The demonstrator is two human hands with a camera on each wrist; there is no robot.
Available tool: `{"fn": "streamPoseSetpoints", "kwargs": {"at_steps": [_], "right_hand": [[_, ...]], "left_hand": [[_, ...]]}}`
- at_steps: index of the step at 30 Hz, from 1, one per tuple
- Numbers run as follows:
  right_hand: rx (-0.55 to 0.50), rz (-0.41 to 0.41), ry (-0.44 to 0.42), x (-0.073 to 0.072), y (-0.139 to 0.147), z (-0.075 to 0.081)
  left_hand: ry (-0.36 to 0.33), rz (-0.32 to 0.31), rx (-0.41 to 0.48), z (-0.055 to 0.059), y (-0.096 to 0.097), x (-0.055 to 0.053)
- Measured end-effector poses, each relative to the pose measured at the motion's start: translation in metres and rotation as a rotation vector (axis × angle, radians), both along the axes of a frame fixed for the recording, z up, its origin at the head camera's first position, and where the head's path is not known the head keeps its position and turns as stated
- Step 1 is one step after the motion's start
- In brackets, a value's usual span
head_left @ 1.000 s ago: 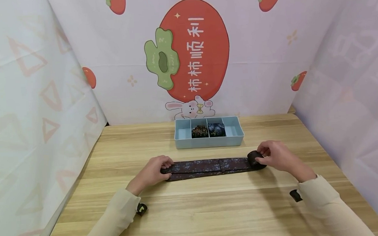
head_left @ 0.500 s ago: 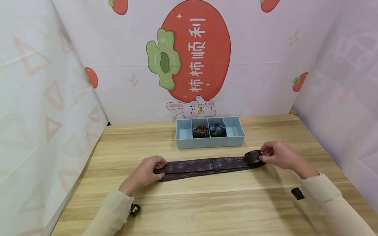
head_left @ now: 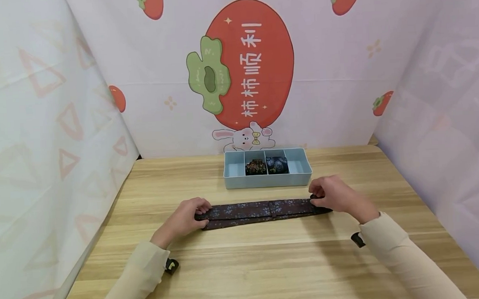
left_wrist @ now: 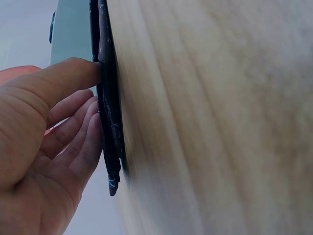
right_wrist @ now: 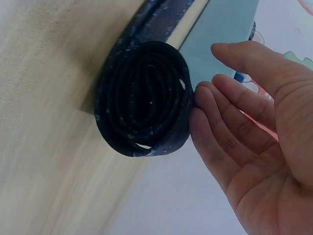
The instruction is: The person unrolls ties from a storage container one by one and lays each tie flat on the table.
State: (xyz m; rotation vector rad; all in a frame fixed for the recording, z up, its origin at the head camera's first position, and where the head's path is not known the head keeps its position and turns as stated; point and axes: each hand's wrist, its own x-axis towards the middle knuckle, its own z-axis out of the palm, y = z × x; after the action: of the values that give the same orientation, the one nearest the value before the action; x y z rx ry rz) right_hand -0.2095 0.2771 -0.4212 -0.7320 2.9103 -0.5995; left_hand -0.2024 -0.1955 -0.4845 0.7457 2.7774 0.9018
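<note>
A dark necktie (head_left: 242, 210) with blue flowers lies lengthwise across the table, its seamed back facing up. Its right end is wound into a coil (right_wrist: 168, 129), seen end-on in the right wrist view and mostly hidden by the hand in the head view. My left hand (head_left: 187, 215) presses the tie's left end onto the table with thumb and fingertips. In the left wrist view the thumb (left_wrist: 73, 78) lies along the tie's edge. My right hand (head_left: 337, 196) touches the coil with outstretched fingertips, its thumb standing off from it.
Behind the tie stands a light blue box (head_left: 269, 180) divided into compartments. Two rolled ties, one brown-patterned (head_left: 256, 167) and one blue-patterned (head_left: 277, 164), sit in its middle compartments. A printed cloth (head_left: 166, 126) hangs at the table's back edge, with more cloth on both sides.
The left hand and tie shifted a little left, then stayed still. My right hand moved left over the coil, which is now largely covered in the head view.
</note>
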Motion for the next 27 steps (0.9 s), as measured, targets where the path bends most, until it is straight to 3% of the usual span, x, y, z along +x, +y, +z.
{"fn": "streamPoseSetpoints", "kwargs": {"at_steps": [7, 20, 27], "right_hand": [[-0.005, -0.058, -0.002, -0.002, 0.006, -0.012], [0.007, -0.207, 0.077, 0.001, 0.013, -0.031], [-0.043, -0.241, 0.077, 0.004, 0.023, -0.033]], "left_hand": [[-0.006, 0.010, 0.009, -0.003, -0.005, -0.002], [-0.020, 0.016, 0.022, -0.004, -0.009, -0.004], [-0.013, 0.017, 0.027, -0.006, -0.012, -0.005]]}}
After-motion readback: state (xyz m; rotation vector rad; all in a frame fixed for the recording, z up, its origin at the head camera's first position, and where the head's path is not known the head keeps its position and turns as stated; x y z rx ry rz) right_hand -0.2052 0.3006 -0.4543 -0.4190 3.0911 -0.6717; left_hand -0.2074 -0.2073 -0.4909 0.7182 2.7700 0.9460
